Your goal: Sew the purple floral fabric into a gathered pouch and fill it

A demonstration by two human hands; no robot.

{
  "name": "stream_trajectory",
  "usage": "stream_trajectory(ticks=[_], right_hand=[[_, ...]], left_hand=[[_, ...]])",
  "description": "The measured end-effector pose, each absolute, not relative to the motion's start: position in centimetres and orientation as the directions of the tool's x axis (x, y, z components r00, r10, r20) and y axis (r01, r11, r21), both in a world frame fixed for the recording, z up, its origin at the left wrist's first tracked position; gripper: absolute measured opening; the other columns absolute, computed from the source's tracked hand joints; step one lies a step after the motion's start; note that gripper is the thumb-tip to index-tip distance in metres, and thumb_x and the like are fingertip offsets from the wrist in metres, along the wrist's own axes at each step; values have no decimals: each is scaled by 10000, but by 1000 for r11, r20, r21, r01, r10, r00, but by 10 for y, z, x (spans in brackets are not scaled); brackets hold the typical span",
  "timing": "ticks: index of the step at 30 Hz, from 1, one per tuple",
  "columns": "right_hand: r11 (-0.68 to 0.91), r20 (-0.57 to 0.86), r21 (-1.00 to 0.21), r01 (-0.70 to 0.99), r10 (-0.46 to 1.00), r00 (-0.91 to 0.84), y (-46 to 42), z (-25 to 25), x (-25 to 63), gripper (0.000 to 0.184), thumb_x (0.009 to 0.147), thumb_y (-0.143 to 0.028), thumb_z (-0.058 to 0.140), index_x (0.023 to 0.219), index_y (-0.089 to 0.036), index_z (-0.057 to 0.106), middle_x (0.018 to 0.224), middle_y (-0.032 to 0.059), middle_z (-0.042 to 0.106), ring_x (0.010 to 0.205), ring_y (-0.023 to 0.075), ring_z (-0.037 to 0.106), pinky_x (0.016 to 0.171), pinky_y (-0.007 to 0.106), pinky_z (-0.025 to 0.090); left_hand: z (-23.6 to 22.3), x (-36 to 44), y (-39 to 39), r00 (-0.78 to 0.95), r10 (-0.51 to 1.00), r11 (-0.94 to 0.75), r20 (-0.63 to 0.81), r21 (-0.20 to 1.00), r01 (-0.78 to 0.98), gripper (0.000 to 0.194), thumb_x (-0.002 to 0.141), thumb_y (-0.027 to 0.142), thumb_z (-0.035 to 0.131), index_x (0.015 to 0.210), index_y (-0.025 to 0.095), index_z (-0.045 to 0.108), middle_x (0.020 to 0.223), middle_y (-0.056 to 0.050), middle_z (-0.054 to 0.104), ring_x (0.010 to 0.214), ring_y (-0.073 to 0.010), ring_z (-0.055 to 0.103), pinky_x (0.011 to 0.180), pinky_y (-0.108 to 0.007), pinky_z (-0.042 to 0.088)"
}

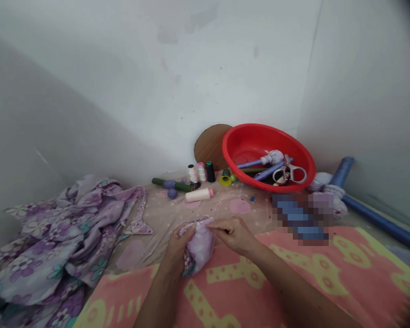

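Far left: a heap of purple-flowered cloth (44, 255) on a pale sheet (157, 214).
Left hand (179, 243): curled around a small flowered bundle (198, 248), just above a pink blanket (328, 269).
Right hand (234, 234): fingers and thumb pinching the bundle's top edge.
Behind: thread spools (201, 173), then a red basin (246, 146) holding scissors (289, 171).
Far right: a blurred patch (300, 218), then a blue tube (379, 223).
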State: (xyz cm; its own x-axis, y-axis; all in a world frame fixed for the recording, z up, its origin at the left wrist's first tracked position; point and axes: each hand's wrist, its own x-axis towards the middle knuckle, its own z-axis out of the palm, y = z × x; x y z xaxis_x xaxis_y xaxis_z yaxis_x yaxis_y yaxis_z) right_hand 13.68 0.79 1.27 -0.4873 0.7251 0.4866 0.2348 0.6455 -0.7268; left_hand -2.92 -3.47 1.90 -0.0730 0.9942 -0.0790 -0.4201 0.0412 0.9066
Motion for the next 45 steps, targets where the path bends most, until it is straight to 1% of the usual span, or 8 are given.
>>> stream_trajectory(ticks=[13,17,22,26,29,33,37,45], right_hand=[[713,529,-617,333,689,-495,1,20,136,252,771,-157,440,867,-238,660,797,4,674,747,138,607,667,218,437],[676,502,-636,372,729,-466,-1,21,134,237,756,-161,453,863,-231,652,817,9,669,733,140,604,651,219,426],[601,429,-678,424,791,-436,0,22,135,366,728,-176,475,1085,-218,543,810,27,667,700,154,600,641,244,418],[565,352,-764,312,770,-532,6,15,138,376,714,-155,470,1077,-209,552,901,36,642,769,156,577,666,240,408],[467,278,-863,195,759,-588,10,12,139,261,697,-144,476,913,-175,617,770,10,625,670,125,543,582,207,387],[231,137,-971,68,763,-632,11,17,140,105,685,-167,500,691,-124,595,527,-43,480,477,59,410,455,165,303],[81,14,-994,72,753,-658,11,22,145,112,681,-217,521,657,-120,571,463,-69,388,386,29,309,371,149,239],[-32,-23,-999,1,716,-698,11,23,148,134,646,-208,553,695,-111,631,445,-61,407,362,25,302,327,141,246]], left_hand=[[18,-30,-33,-108,992,30,-64,956,-292,226,570,271,694,713,106,633,584,-20,614,551,-140,552,535,-230,421],[15,-28,-33,-78,993,60,-86,955,-290,226,575,270,694,713,101,634,583,-23,614,517,-120,532,506,-215,403],[12,-27,-33,-26,993,101,-111,960,-263,227,560,258,708,720,114,634,609,-11,605,526,-102,513,515,-200,387],[13,-29,-32,42,997,74,-66,973,-217,186,566,248,705,663,115,621,589,15,554,522,-79,472,492,-172,343],[12,-30,-33,76,994,88,-76,980,-178,189,570,267,700,626,109,611,532,24,522,489,-72,443,473,-173,318],[11,-31,-34,63,991,130,-121,978,-164,229,559,305,699,647,108,622,525,12,544,476,-86,452,470,-190,325],[10,-31,-34,35,988,153,-149,971,-181,242,546,298,706,662,102,623,538,-3,568,482,-98,476,479,-202,344],[13,-29,-34,-5,992,123,-125,980,-158,262,522,298,718,634,87,611,522,-12,568,473,-100,476,457,-201,344]])
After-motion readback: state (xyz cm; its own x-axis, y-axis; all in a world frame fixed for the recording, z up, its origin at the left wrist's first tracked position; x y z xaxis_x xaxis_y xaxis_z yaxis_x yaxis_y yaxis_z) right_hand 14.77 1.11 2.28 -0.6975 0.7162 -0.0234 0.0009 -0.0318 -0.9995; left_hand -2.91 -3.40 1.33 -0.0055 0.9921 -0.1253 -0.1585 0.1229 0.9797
